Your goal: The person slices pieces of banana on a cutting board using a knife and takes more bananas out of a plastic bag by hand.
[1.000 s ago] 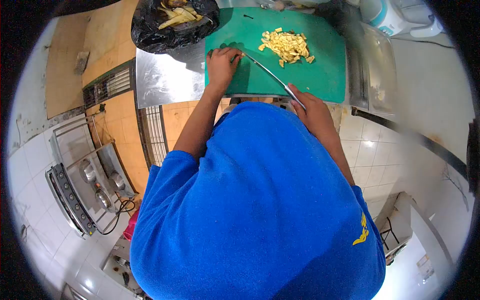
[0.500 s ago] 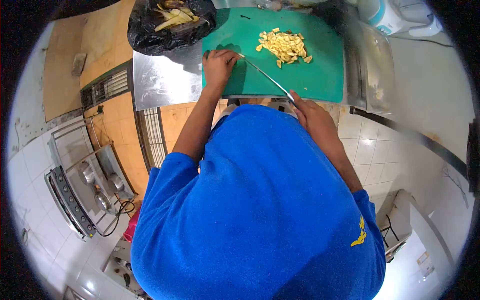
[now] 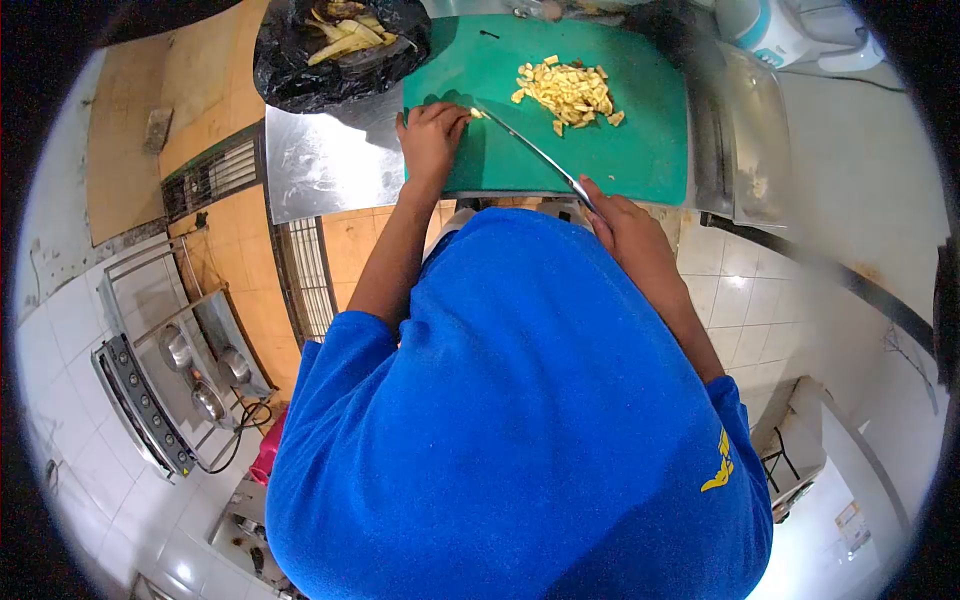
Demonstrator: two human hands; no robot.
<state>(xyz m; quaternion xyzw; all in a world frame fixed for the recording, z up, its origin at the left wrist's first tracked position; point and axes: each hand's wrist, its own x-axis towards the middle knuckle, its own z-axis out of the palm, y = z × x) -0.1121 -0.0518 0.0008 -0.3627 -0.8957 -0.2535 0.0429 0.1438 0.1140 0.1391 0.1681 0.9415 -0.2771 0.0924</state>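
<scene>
My right hand [image 3: 632, 232] is closed round the handle of a knife [image 3: 537, 150], whose blade slants up and left over a green cutting board [image 3: 640, 160]. At the blade's tip lies a small pale yellow piece [image 3: 476, 113], pinched by the fingertips of my left hand [image 3: 432, 140] on the board's left part. A heap of chopped yellow pieces [image 3: 570, 92] rests on the upper right of the board. A small dark bit [image 3: 489, 34] lies near the board's top edge.
A black plastic bag [image 3: 290, 60] holding yellow peels [image 3: 350, 38] stands at the upper left on the metal counter [image 3: 330, 170]. Right of the board is a clear tray [image 3: 760, 150]. A white and teal appliance [image 3: 775, 35] stands at the upper right.
My left hand has shifted slightly left and down, and the small piece by the knife tip shows more. The knife has moved slightly left. The heap stays as it was on the board.
</scene>
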